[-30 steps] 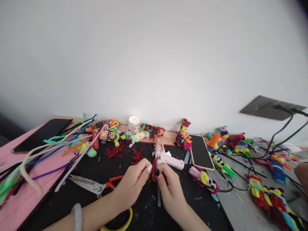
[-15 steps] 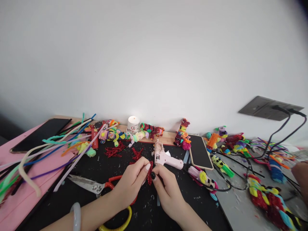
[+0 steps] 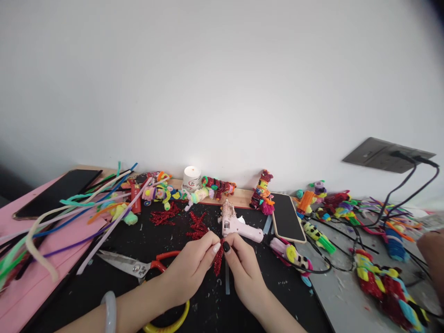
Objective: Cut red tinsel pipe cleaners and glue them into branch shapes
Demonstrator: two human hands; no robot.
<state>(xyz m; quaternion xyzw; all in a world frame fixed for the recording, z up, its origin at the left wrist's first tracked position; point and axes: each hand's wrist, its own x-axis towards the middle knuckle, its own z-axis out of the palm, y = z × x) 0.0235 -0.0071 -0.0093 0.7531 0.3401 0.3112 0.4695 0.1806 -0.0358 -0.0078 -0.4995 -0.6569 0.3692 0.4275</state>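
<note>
My left hand [image 3: 197, 261] and my right hand [image 3: 244, 268] meet at the middle of the black mat [image 3: 267, 300], both closed in a pinch. Between their fingertips is a red tinsel pipe cleaner [image 3: 218, 264], its lower part hanging down; the fingers hide the rest. Just beyond lies a pink glue gun [image 3: 241, 227]. Short red tinsel pieces sit in one pile [image 3: 165, 214] and in another [image 3: 197, 225] behind my left hand. Scissors [image 3: 130, 265] with red and yellow handles lie partly under my left forearm. A clear glue stick [image 3: 227, 277] lies beside my right hand.
Long pipe cleaners [image 3: 100, 203] spread over pink sheets at left, near a dark phone [image 3: 58, 194]. A paper cup [image 3: 192, 179] and pipe-cleaner figures [image 3: 262, 192] line the wall. Another phone [image 3: 288, 218], cables and more figures [image 3: 391, 291] lie right. Another person's hand [image 3: 432, 252] shows at the right edge.
My hands have shifted slightly right and turned at the fingertips, still pinching the red tinsel pipe cleaner. More of the glue stick and the red pieces behind my left hand shows.
</note>
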